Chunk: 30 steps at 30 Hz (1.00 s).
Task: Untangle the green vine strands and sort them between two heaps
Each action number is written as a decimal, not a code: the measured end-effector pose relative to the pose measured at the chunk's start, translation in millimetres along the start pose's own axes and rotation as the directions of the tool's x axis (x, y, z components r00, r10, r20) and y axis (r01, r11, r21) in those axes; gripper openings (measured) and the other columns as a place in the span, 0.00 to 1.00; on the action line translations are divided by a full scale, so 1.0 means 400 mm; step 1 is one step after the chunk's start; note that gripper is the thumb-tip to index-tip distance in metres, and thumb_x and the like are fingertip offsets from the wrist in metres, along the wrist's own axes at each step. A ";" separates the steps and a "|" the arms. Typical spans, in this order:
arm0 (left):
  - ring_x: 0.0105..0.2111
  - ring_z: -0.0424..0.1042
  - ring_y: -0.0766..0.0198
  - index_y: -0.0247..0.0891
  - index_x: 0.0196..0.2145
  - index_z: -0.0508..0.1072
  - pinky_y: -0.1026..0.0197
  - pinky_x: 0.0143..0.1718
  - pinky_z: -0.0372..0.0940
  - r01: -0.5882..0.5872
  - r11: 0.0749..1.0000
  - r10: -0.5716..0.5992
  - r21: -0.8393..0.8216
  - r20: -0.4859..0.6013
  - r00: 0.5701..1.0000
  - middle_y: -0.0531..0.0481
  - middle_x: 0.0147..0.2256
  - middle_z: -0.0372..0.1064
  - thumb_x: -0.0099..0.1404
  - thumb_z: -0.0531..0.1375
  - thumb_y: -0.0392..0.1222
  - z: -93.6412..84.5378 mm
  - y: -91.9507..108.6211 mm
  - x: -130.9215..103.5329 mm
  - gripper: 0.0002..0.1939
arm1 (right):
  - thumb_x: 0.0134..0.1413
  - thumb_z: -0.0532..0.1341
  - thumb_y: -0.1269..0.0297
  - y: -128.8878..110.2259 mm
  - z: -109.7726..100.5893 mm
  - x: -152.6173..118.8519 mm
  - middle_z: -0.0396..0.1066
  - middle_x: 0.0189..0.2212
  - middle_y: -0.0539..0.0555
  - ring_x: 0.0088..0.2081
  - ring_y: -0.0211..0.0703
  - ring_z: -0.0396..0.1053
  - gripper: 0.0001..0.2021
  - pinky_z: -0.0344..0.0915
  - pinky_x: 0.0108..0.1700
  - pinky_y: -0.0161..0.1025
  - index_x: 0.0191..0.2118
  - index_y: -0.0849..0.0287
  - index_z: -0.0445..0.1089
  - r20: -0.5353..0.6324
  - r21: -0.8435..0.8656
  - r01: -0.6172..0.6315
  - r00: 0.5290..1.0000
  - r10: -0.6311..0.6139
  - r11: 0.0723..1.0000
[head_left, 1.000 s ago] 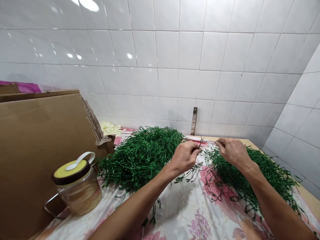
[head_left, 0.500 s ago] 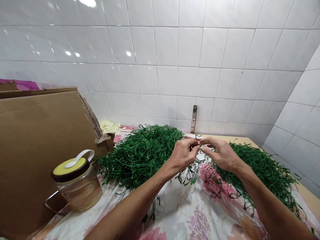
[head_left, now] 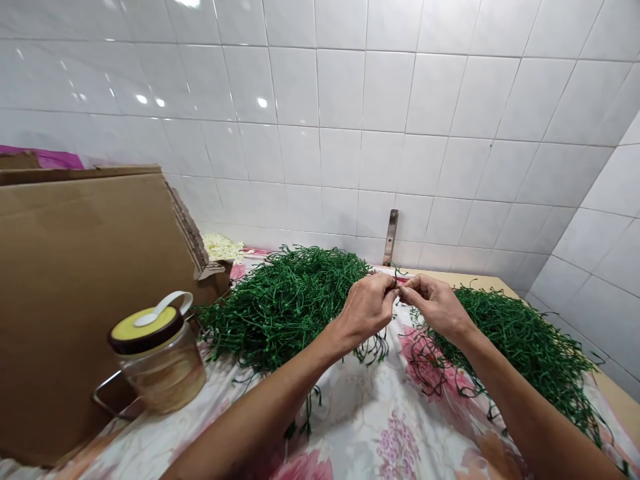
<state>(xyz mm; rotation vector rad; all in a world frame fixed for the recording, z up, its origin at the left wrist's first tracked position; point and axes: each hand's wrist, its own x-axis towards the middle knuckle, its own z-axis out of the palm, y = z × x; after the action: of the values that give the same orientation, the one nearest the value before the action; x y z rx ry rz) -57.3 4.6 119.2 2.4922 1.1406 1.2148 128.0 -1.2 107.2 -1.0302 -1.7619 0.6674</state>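
Note:
Thumb and fingers of my left hand point(head_left: 371, 301) pinch a thin green plastic stem point(head_left: 397, 275), whose curled tip sticks up above the fingertips. My right hand point(head_left: 434, 307) meets it there, its thumb and fingers closed at the same stem; the exact grip is hidden by the fingers. Behind and left of my left hand spreads a large heap of green stems point(head_left: 280, 307). A second heap of green stems point(head_left: 525, 340) lies to the right, partly behind my right forearm. A few loose stems hang below my left hand.
A flower-patterned cloth point(head_left: 360, 413) covers the table. On the left stand a cardboard box point(head_left: 85, 287) and a clear jar point(head_left: 165, 377) with a yellow lid and white strap. Pale yellow pieces point(head_left: 223, 248) lie behind the box. A metal bracket point(head_left: 391, 237) is on the tiled wall.
My right hand's fingers have curled in and closed at the stem beside my left fingertips. My left hand keeps its pinch. The view has shifted slightly.

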 end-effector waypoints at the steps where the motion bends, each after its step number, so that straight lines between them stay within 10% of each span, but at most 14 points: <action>1: 0.30 0.66 0.63 0.37 0.30 0.70 0.60 0.33 0.57 0.000 1.000 0.000 0.009 0.005 1.000 0.48 0.31 0.72 0.69 0.56 0.37 0.000 0.000 0.000 0.10 | 0.62 0.62 0.50 -0.003 0.002 -0.003 0.71 0.28 0.52 0.30 0.40 0.66 0.16 0.63 0.33 0.37 0.33 0.60 0.70 -0.014 -0.048 0.011 1.000 -0.012 0.999; 16: 0.36 0.71 0.59 0.39 0.40 0.69 0.60 0.34 0.58 -0.113 0.940 0.079 0.322 0.119 0.990 0.45 0.37 0.73 0.73 0.50 0.37 0.034 -0.009 -0.015 0.09 | 0.69 0.51 0.61 -0.030 -0.010 -0.008 0.70 0.25 0.51 0.27 0.41 0.63 0.17 0.54 0.32 0.38 0.28 0.58 0.67 0.094 -0.521 0.107 0.993 -0.068 0.847; 20: 0.31 0.68 0.62 0.40 0.35 0.70 0.62 0.32 0.56 -0.065 0.981 0.040 0.185 0.138 0.990 0.49 0.31 0.72 0.70 0.52 0.35 0.059 -0.045 -0.009 0.08 | 0.66 0.53 0.67 -0.051 -0.001 -0.027 0.69 0.24 0.52 0.27 0.41 0.62 0.14 0.53 0.33 0.39 0.27 0.57 0.65 0.110 -0.612 0.128 0.991 -0.077 0.780; 25: 0.25 0.60 0.66 0.37 0.25 0.68 0.62 0.28 0.50 0.247 0.969 -0.245 -0.002 0.108 0.964 0.53 0.23 0.65 0.65 0.56 0.37 0.075 -0.137 0.015 0.10 | 0.69 0.54 0.64 -0.166 -0.009 -0.079 0.69 0.24 0.49 0.27 0.38 0.61 0.15 0.57 0.33 0.36 0.29 0.57 0.68 0.423 -0.428 0.333 0.895 -0.139 0.840; 30: 0.22 0.62 0.70 0.35 0.27 0.71 0.66 0.25 0.54 0.422 0.811 -0.339 -0.404 0.264 0.903 0.51 0.26 0.72 0.64 0.61 0.47 0.067 -0.157 0.028 0.13 | 0.68 0.56 0.61 -0.145 -0.103 -0.063 0.77 0.31 0.52 0.31 0.41 0.70 0.12 0.61 0.35 0.38 0.37 0.54 0.76 0.273 -0.597 0.232 0.959 -0.078 0.768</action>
<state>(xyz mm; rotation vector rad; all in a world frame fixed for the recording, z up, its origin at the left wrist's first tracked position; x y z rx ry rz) -69.6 61.5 81.7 1.8653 1.0894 0.9773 150.5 -52.2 158.0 -1.2541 -2.3315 0.0716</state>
